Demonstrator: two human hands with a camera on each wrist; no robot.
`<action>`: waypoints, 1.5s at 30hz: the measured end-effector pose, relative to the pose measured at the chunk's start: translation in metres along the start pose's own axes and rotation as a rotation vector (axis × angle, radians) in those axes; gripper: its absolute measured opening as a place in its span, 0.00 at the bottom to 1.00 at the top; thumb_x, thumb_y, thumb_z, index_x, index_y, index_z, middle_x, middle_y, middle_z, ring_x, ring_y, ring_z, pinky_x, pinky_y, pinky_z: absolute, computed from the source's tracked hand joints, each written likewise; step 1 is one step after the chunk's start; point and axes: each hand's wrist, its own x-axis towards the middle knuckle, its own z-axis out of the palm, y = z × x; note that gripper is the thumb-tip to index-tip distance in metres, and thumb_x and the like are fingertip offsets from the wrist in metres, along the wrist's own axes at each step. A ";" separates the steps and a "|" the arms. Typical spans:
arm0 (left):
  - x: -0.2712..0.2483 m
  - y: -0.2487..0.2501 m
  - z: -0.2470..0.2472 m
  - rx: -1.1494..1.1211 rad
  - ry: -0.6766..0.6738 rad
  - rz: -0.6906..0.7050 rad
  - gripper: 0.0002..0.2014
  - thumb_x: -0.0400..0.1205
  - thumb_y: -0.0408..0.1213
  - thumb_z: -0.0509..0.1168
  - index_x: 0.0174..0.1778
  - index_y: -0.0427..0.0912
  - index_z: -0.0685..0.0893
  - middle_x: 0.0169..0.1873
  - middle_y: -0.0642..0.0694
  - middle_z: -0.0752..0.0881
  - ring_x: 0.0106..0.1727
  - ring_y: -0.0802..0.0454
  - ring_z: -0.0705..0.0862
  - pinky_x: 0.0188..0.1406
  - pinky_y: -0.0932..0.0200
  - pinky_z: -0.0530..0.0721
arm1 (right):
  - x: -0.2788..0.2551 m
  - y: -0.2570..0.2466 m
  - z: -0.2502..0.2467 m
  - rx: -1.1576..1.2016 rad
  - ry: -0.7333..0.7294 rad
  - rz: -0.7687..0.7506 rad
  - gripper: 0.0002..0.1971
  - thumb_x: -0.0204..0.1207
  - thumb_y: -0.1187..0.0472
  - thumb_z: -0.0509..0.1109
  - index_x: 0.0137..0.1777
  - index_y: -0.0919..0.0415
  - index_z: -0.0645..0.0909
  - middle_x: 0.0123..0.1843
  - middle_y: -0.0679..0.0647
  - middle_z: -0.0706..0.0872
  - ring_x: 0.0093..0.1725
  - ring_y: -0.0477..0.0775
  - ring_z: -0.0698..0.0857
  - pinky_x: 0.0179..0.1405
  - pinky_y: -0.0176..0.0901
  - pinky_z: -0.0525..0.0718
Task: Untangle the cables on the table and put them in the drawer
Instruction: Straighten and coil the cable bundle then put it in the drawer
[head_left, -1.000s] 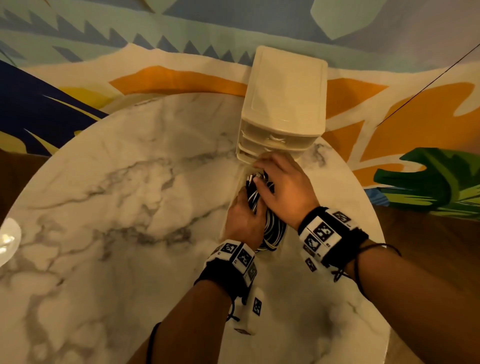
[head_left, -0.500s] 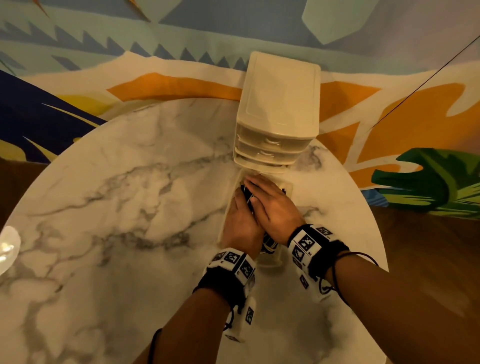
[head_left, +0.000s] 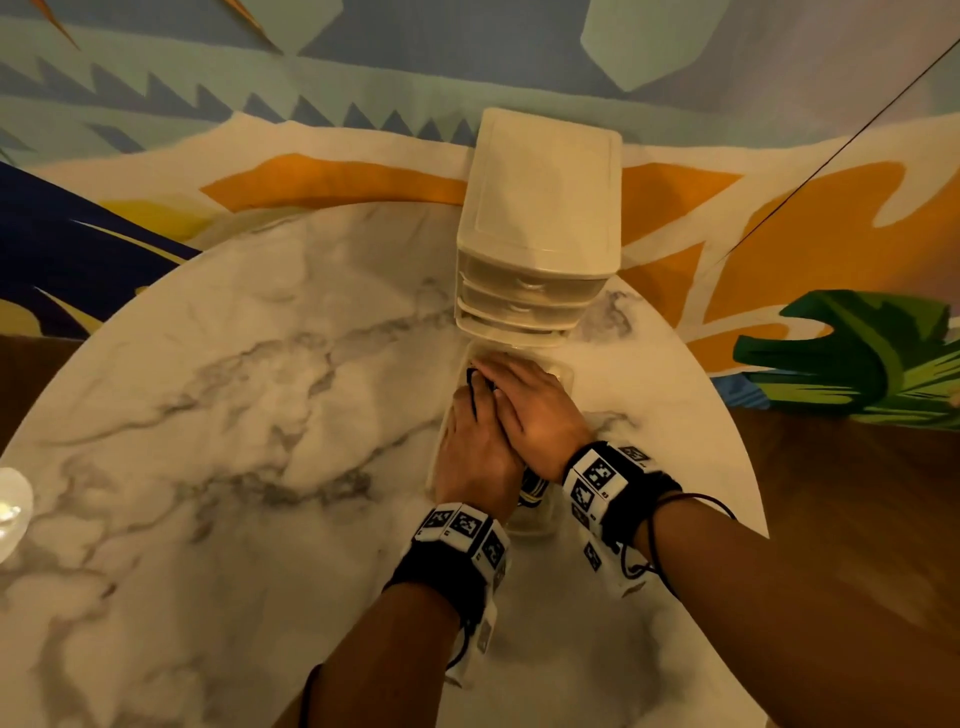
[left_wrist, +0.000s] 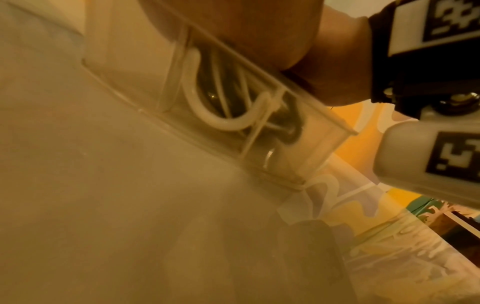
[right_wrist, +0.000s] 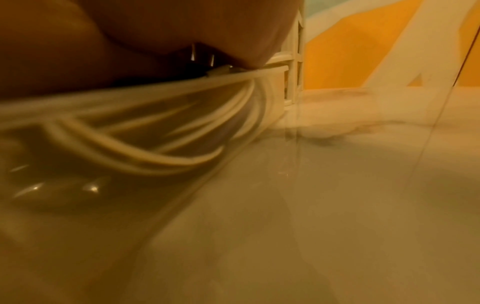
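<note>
1. The round marble bench (head_left: 218, 415) fills most of the head view.
2. A cream drawer unit (head_left: 540, 218) stands at the bench's 12 o'clock edge.
3. Its bottom drawer (head_left: 563, 376), clear plastic, is pulled out toward 6 o'clock.
4. The right hand (head_left: 535, 410) lies flat over the drawer, fingers (head_left: 498, 371) straight and pressed together, pushing down on what is inside.
5. The left hand (head_left: 475, 457) lies at its 8 o'clock, touching it, fingers straight and flat on the same load.
6. The cables (left_wrist: 218, 102), white and black loops, sit inside the drawer under both palms; a black loop (head_left: 471, 382) shows at the fingertips.
</note>
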 end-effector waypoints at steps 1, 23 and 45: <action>0.001 0.000 0.001 0.020 -0.007 0.008 0.32 0.82 0.45 0.39 0.80 0.28 0.52 0.77 0.30 0.60 0.75 0.37 0.62 0.79 0.50 0.55 | 0.000 0.001 0.000 -0.007 -0.009 -0.023 0.29 0.79 0.51 0.44 0.77 0.55 0.70 0.78 0.53 0.72 0.78 0.53 0.68 0.76 0.52 0.67; -0.012 0.005 -0.021 0.128 0.017 0.213 0.31 0.85 0.56 0.36 0.83 0.45 0.45 0.83 0.40 0.44 0.83 0.41 0.39 0.81 0.42 0.50 | 0.019 -0.014 -0.009 1.049 0.224 0.419 0.10 0.85 0.58 0.54 0.54 0.52 0.78 0.51 0.58 0.87 0.55 0.55 0.85 0.63 0.46 0.80; -0.011 0.003 -0.017 0.117 0.018 0.158 0.29 0.83 0.45 0.42 0.82 0.50 0.51 0.83 0.42 0.46 0.82 0.35 0.44 0.81 0.41 0.48 | -0.047 0.008 -0.011 0.247 0.350 0.278 0.10 0.73 0.69 0.70 0.51 0.58 0.88 0.48 0.50 0.82 0.51 0.51 0.80 0.53 0.38 0.77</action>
